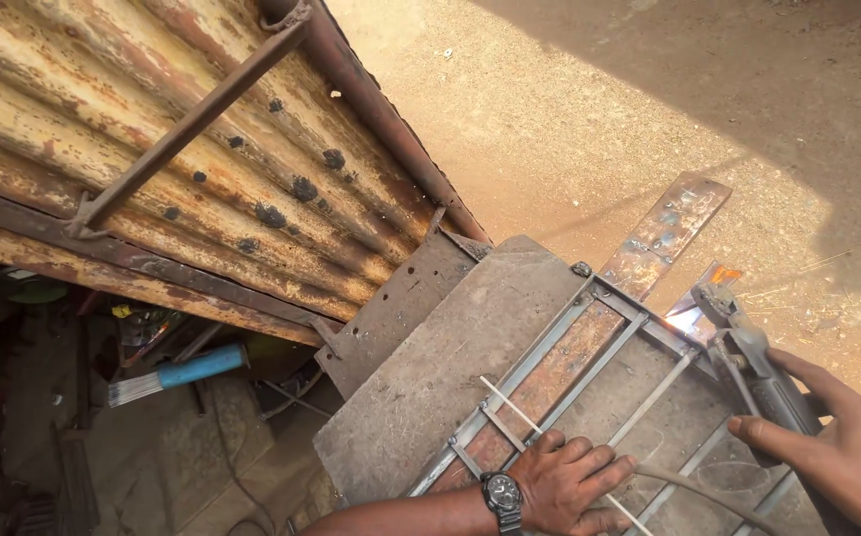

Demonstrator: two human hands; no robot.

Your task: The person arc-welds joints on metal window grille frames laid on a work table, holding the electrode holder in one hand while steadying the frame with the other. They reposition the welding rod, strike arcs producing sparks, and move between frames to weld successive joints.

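Note:
My left hand, with a black watch on the wrist, presses flat on a metal bar frame that lies on a grey work table. My right hand grips a welding electrode holder. The holder's tip meets the frame's far corner, where a bright arc glows. Thin loose rods lie across the frame near my left hand.
A rusty flat plate sticks out past the table's far edge over sandy ground. A rusty corrugated sheet with a bar frame leans at the left. Below it lies a bundle of welding rods in a blue sleeve among clutter.

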